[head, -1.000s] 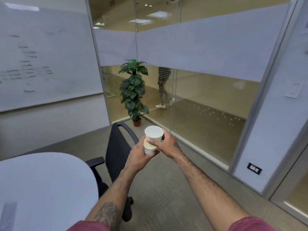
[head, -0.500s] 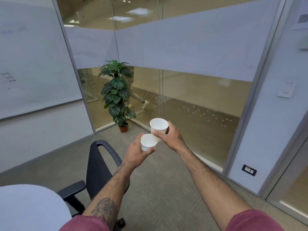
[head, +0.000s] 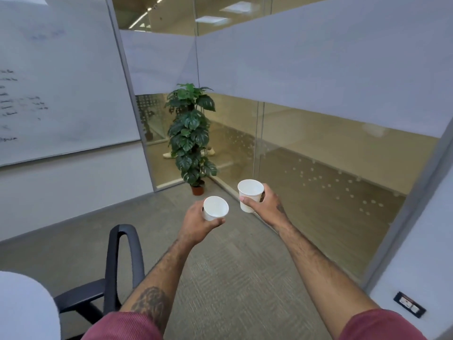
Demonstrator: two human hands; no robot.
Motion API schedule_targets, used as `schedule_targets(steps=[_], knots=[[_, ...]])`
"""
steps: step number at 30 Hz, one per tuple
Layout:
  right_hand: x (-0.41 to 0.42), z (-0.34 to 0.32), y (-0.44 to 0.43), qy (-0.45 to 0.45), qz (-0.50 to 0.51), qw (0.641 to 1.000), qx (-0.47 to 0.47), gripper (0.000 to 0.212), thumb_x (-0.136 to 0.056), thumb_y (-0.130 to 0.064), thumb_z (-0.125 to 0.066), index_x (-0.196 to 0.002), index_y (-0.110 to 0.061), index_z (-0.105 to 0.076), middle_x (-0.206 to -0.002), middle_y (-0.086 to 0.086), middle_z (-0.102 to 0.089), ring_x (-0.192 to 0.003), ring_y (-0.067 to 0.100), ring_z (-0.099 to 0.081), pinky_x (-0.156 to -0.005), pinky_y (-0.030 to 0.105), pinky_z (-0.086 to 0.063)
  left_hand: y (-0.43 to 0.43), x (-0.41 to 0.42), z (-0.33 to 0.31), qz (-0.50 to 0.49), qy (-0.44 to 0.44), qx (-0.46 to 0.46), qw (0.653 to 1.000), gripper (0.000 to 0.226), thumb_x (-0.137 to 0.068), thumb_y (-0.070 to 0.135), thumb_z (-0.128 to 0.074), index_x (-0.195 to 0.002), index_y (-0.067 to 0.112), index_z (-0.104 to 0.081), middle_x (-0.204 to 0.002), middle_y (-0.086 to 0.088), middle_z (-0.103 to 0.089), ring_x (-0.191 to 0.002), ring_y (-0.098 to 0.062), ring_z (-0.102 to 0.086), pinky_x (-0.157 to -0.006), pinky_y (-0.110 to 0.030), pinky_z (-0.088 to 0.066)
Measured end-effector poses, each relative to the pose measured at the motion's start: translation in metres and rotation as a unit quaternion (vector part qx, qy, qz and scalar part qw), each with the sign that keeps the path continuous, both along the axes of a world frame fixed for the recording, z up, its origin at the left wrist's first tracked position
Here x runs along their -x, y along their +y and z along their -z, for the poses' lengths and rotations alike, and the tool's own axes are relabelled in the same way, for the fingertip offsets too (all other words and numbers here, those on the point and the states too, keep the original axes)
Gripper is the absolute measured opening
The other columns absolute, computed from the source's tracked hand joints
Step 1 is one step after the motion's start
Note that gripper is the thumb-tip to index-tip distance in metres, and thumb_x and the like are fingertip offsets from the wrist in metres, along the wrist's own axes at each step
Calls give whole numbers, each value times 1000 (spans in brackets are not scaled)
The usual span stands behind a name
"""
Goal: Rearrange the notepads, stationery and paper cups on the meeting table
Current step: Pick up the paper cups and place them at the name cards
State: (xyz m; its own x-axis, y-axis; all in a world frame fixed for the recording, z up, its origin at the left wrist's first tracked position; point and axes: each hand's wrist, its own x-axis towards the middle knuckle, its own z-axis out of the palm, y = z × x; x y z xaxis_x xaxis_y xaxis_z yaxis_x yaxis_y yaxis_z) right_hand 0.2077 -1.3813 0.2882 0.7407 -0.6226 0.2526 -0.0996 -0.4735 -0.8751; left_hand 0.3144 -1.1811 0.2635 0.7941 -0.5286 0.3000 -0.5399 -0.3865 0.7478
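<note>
White paper is what I have in both hands: a small paper cup in my left hand, and a second paper cup in my right hand. Each hand is wrapped around its cup's wall, thumb on the near side and fingers behind, so both are grasping, not loose. The two cups are apart, the right one a little higher and farther out, and both look empty as far as I can see into their mouths. The left cup is tipped slightly toward me.

The cups are held out in the air over the grey carpet, well away from any surface. The meeting table shows only as a pale rounded edge at the lower left, with a black office chair just beside it. Ahead are the glass partition, a potted plant in the corner and a whiteboard on the left wall.

I judge this to be the carrying step of the cup part of the job: one cup per hand, ready to be set at separate places. No notepads or stationery are in view, so I cannot say how far that part is along.

The next move calls for turning back to the table on my left, keeping both cups upright with a light hold so the thin walls do not crush, and clearing the chair back on the way.
</note>
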Motion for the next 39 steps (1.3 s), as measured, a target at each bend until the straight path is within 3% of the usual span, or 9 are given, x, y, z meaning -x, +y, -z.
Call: schedule_targets(steps=[7,15,20,29,35,39], knots=[[-52,2,-63,7,-35,999,10,66,-65,-56,-81,-118,-26,-57,-104,-8,-66,-96,12,-62,-78,28,-49,-46,-36,-6,-73,10,18,997,63,-70,38,-86,-124,19,-59,-114,5,-55,-106,-12,-50,-87,-26,-37],[-127,18,-100,26,-78,997,2,80,-61,-62,-79,-127,-26,-52,-113,-6,-63,-103,15,-59,-84,34,-53,-71,-101,2,-114,23,47,992,62,-71,34,-85,-125,19,-58,-113,8,-61,-105,-12,-55,-87,-26,-42],[-193,28,-113,29,-105,994,-8,78,-64,-58,-80,-128,-25,-51,-114,-6,-62,-104,15,-58,-82,30,-51,-77,-159,12,-145,24,52,988,61,-70,35,-86,-123,18,-59,-112,9,-62,-104,-12,-57,-85,-23,-42],[-332,30,-115,25,-156,987,-9,75,-66,-51,-83,-129,-27,-50,-115,-6,-60,-105,14,-56,-80,27,-46,-70,-284,9,-190,9,63,980,59,-70,35,-86,-120,18,-61,-110,9,-64,-101,-11,-58,-82,-22,-42],[-423,31,-103,36,-185,982,-12,74,-63,-57,-81,-125,-28,-52,-113,-7,-61,-105,16,-57,-82,31,-50,-49,-349,7,-222,17,80,972,48,-70,32,-86,-110,31,-62,-100,20,-64,-94,-1,-58,-73,-2,-38],[-487,32,-90,39,-221,974,1,73,-64,-56,-81,-125,-28,-51,-112,-7,-61,-105,15,-57,-87,36,-52,-35,-397,12,-259,23,86,962,52,-69,36,-86,-115,26,-63,-105,15,-67,-97,-3,-61,-76,-11,-43]])
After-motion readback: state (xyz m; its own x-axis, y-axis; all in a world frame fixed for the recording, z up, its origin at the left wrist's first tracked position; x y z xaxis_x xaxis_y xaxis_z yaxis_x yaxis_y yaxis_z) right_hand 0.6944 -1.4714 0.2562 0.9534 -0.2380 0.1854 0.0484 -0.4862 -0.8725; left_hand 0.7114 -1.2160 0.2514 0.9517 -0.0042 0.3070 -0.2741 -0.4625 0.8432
